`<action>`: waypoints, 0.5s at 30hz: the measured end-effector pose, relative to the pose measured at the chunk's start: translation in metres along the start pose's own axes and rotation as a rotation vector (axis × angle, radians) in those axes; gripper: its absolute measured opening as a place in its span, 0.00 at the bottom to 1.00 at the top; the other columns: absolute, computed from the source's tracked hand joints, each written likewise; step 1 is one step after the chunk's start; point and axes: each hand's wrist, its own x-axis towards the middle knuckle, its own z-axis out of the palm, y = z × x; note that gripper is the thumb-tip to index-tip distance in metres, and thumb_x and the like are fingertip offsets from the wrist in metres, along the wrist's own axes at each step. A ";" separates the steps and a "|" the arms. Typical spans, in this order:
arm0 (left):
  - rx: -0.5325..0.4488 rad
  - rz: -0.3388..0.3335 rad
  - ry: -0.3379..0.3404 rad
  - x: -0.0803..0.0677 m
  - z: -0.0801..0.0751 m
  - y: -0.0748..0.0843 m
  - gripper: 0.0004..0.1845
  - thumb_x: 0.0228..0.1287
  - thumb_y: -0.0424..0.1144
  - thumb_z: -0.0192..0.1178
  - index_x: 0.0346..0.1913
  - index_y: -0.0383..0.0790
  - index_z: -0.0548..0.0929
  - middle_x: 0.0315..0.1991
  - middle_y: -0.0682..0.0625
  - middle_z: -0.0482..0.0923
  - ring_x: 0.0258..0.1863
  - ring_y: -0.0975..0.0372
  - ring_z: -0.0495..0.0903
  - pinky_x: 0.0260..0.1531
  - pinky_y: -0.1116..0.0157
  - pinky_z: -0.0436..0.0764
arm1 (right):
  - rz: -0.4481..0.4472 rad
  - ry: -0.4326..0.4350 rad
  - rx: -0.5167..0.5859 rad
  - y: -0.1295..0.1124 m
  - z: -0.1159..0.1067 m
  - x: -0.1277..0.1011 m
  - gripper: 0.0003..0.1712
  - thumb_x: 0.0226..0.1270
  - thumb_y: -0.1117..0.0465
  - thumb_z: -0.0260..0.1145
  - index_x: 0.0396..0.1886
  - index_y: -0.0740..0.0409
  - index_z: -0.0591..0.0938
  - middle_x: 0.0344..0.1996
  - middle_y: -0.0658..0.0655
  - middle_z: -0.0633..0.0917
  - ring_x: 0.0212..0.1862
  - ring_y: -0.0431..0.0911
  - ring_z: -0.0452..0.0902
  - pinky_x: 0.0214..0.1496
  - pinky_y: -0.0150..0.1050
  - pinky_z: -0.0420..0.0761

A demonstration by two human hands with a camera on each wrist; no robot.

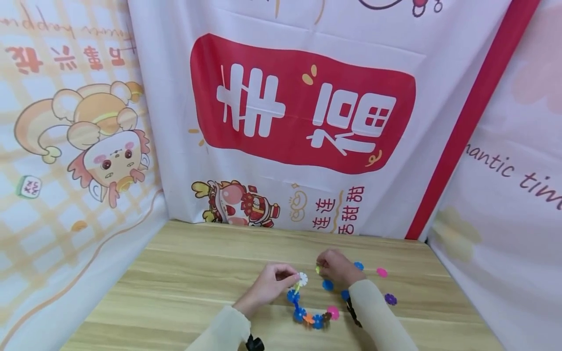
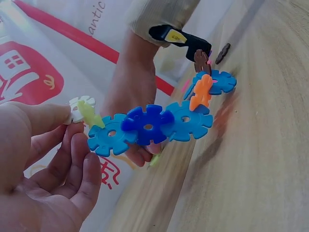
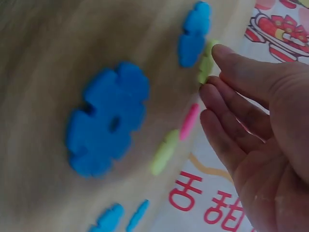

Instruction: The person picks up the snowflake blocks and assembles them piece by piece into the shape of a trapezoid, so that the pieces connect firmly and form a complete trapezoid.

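Observation:
My left hand pinches a white notched disc between thumb and fingers. That disc is the end of a curved chain of interlocked flower-shaped discs. After it come a pale yellow disc, a blue disc, a dark blue disc, another blue one, then an orange disc. A brown disc and a pink disc form the far end. My right hand pinches a separate yellow-green disc by its edge, over the table right of the chain.
Loose discs lie around my right hand: a blue disc, a yellow-green disc, a pink disc and a purple disc. The wooden table meets printed cloth walls at the back and sides.

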 end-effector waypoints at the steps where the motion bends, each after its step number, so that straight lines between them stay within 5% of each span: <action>1: -0.003 -0.007 -0.001 0.000 0.000 -0.001 0.12 0.62 0.53 0.64 0.39 0.50 0.86 0.37 0.52 0.84 0.35 0.63 0.80 0.34 0.69 0.81 | -0.002 0.003 0.001 0.003 0.003 0.001 0.13 0.60 0.64 0.70 0.46 0.60 0.84 0.41 0.56 0.85 0.42 0.45 0.79 0.46 0.44 0.83; 7: -0.015 -0.001 -0.027 -0.001 0.003 -0.002 0.12 0.63 0.52 0.63 0.39 0.48 0.86 0.37 0.51 0.84 0.35 0.63 0.79 0.34 0.68 0.81 | 0.026 0.022 0.004 0.011 0.006 0.002 0.03 0.58 0.64 0.71 0.32 0.56 0.84 0.31 0.50 0.84 0.34 0.41 0.77 0.38 0.37 0.81; 15: -0.014 0.000 -0.046 -0.001 0.000 -0.005 0.11 0.64 0.52 0.62 0.41 0.49 0.85 0.37 0.53 0.83 0.34 0.63 0.79 0.34 0.68 0.81 | -0.046 0.082 0.048 0.003 -0.008 -0.007 0.07 0.61 0.64 0.69 0.26 0.51 0.80 0.24 0.45 0.81 0.28 0.37 0.74 0.30 0.30 0.77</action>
